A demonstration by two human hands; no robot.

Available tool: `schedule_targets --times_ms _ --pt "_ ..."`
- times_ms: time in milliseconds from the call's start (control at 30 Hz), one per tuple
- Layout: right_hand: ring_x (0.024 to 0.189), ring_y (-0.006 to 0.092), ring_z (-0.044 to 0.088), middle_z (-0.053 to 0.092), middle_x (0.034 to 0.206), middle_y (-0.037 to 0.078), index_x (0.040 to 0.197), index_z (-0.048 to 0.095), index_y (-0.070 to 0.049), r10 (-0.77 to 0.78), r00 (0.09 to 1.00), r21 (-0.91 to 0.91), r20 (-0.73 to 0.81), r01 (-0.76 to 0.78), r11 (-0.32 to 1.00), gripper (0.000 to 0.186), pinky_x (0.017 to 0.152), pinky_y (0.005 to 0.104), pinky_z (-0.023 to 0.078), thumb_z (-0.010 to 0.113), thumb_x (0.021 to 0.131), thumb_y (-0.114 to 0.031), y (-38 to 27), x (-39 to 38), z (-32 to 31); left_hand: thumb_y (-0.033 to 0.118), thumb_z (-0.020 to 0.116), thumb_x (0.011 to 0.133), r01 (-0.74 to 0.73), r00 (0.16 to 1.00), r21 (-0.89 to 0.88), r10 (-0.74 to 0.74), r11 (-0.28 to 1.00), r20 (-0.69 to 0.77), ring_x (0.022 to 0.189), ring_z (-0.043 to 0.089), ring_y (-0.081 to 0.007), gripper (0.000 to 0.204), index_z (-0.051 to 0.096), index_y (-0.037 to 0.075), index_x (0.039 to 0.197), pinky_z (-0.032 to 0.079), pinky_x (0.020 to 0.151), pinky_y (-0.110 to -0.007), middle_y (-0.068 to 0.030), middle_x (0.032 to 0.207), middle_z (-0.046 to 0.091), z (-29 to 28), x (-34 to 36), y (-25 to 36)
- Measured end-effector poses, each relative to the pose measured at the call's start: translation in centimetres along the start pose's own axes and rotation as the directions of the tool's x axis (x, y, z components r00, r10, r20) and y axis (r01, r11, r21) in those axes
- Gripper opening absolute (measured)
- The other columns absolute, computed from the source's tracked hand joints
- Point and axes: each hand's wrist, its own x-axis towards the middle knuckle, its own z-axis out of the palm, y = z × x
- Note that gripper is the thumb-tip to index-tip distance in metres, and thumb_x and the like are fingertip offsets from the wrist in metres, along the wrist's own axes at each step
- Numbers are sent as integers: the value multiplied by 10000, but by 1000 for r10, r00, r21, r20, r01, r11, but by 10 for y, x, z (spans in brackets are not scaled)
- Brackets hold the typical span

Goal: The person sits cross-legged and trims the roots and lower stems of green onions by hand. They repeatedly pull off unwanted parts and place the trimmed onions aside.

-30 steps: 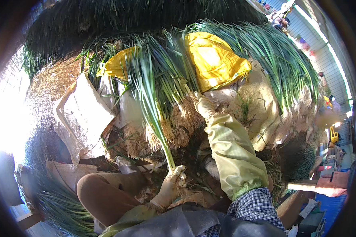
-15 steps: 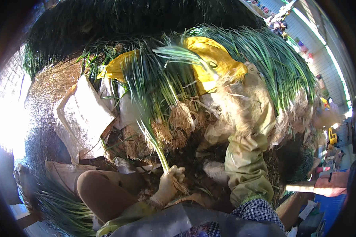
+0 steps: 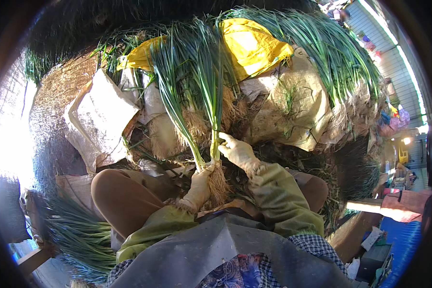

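Observation:
My left hand [image 3: 198, 188], in a pale work glove, is closed around the lower stems of a bunch of green onions [image 3: 177, 108], just above the hairy roots [image 3: 219, 185]. My right hand [image 3: 239, 152], gloved alike, has its thumb and fingertips at the white stem of green onions [image 3: 214, 110] standing upright beside that bunch. The two sets of stems meet near my left hand, their leaves pointing away from me. Behind them lie more green onions with tan roots [image 3: 193, 120].
A yellow sack [image 3: 248, 48] and beige sacking [image 3: 297, 103] lie ahead on the right. A whitish sack [image 3: 103, 117] lies to the left. Piled green onions [image 3: 317, 57] spread at the far right, with others [image 3: 77, 235] at the near left. A wooden handle [image 3: 362, 205] juts in at right.
My right hand has come from the far right, where it held green onions in a blur, to the stems beside my left hand. The view has shifted slightly; my left hand keeps its grip.

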Motion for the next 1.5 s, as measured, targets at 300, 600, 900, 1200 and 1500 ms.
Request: schedule_targets --times_ms 300,600,900,1200,1500 --pt "656 228 631 633 841 97 1004 614 -124 -330 940 -145 89 340 929 205 572 316 515 566 832 -226 -2 30 13 -4 595 819 -61 998 -47 61 997 2 754 613 -191 203 591 2 1022 520 684 -317 -71 876 620 2 -2 4" --pt "572 147 563 602 709 66 887 622 -21 59 994 741 92 -108 662 138 511 264 417 526 902 -119 -13 -80 -9 25 580 854 -193 952 166 226 967 -207 714 618 -202 144 582 -1 996 527 630 -333 -98 861 623 9 2 3" --pt "554 239 600 614 652 87 1362 365 -95 86 996 -165 16 -83 983 567 526 351 491 555 866 -295 12 -37 -30 104 604 861 -43 998 24 44 999 -41 678 597 -179 136 584 17 965 514 610 -313 -62 806 604 2 5 -1" --pt "608 212 597 619 704 64 774 578 -100 -218 967 -341 -131 163 926 92 544 355 479 506 807 -147 3 70 21 224 698 803 -79 979 235 121 969 -166 714 616 -158 306 619 -20 971 500 612 -291 -67 843 629 7 -8 3" --pt "611 161 593 627 726 98 913 614 17 653 674 916 -346 92 391 114 590 252 495 573 844 -64 103 -32 -49 71 623 847 -253 938 253 301 934 -170 733 622 -161 158 604 -24 973 504 650 -267 -94 883 651 -15 25 -19"
